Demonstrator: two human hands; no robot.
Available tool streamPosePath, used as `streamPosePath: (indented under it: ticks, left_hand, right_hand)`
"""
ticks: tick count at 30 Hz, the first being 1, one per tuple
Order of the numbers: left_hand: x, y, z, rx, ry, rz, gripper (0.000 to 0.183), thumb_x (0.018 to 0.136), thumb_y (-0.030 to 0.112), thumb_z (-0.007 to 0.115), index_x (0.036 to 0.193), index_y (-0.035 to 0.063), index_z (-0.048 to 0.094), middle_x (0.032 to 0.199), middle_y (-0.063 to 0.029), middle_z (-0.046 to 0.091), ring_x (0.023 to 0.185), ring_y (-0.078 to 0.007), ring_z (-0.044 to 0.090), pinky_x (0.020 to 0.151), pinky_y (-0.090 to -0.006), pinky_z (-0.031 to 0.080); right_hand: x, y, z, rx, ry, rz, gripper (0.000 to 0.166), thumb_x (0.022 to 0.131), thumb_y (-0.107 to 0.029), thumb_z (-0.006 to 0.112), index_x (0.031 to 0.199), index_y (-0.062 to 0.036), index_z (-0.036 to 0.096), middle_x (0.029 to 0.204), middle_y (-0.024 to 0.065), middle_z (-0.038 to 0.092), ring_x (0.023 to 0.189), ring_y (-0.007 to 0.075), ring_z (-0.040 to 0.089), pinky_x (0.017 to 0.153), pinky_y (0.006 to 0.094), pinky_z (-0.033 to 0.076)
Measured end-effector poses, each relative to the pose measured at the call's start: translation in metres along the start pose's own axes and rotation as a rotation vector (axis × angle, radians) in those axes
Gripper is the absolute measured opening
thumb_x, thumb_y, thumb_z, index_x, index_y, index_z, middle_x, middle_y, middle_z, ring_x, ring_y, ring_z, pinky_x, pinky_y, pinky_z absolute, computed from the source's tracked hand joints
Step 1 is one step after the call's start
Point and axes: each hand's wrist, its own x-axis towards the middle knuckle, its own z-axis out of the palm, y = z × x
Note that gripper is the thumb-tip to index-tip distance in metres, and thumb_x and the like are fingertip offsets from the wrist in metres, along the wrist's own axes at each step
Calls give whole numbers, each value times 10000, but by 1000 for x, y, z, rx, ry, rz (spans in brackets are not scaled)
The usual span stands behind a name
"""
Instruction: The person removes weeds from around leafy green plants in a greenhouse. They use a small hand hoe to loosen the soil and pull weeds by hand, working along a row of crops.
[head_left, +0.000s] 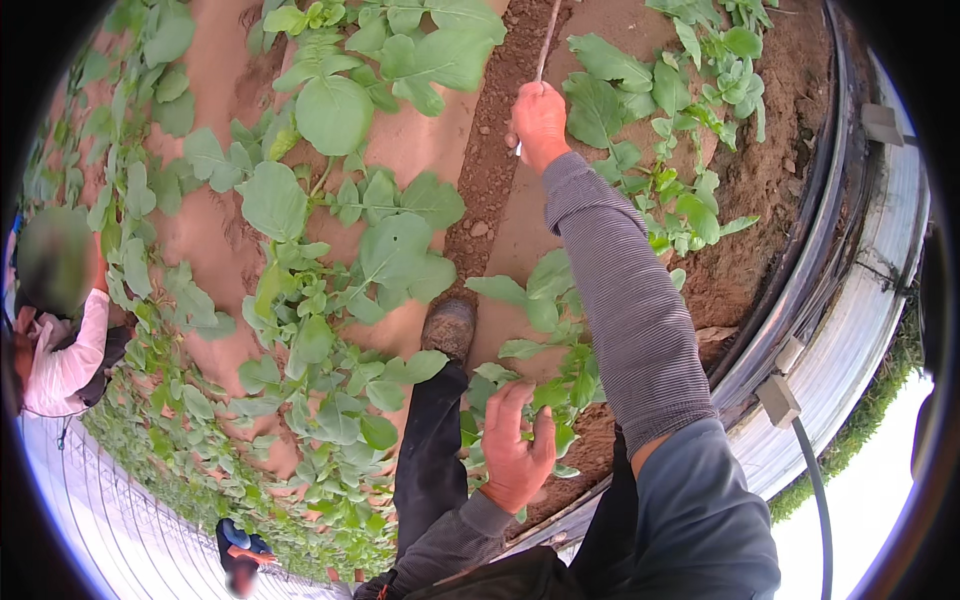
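My right hand (538, 124) is closed around a thin, pale stick or cord (550, 37), which runs from the fist to the top edge of the view. A small white end shows below the fist. That arm stretches forward over a furrow of loose brown soil (480, 187). Closer to my body, my left hand (517, 446) hovers with fingers apart and nothing visible in it. Leafy crop plants (555, 292) grow beside and behind it; whether the fingertips touch a leaf I cannot tell. More broad-leaved plants (397, 255) stand left of the furrow.
My muddy boot (448, 330) stands in the furrow. Smooth, film-like sheeting (525, 232) covers the beds. Along the right runs a pale plastic side wall (832, 360) with a dark pipe. One person (71, 360) crouches among plants at far left; another (244, 547) is lower down.
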Motion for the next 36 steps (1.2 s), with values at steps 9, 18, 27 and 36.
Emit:
streamPosePath:
  ticks: [9,18,27,36]
  left_hand:
    - [-1,-6,12,27,16,15,390,795,-13,646,1171,15,544,1140,-157,561,940,-266,601,692,-309,516]
    - [-9,-16,21,104,7,55,377,814,-23,628,1178,18,541,1135,-130,552,873,-196,602,631,-267,496]
    - [-15,-20,36,137,-59,108,159,880,-38,514,1012,-5,596,842,-152,591,734,-292,597,657,-353,479]
    - [-20,-18,56,166,-131,99,78,951,50,516,932,20,586,694,-72,566,625,-188,565,615,-318,447]
  right_hand:
    - [-54,61,-5,-58,38,222,268,942,-243,408,909,-9,535,716,158,593,476,269,578,396,410,454]
    - [-98,59,-6,37,15,243,248,953,-235,410,862,-16,485,654,96,522,469,196,485,338,376,404]
    - [-190,38,-46,-168,-145,-296,63,893,-101,492,875,-50,524,640,29,497,493,125,460,453,297,412]
    - [-234,-18,-239,-198,158,-293,131,795,17,514,914,-37,527,629,-23,399,552,58,372,490,252,349]
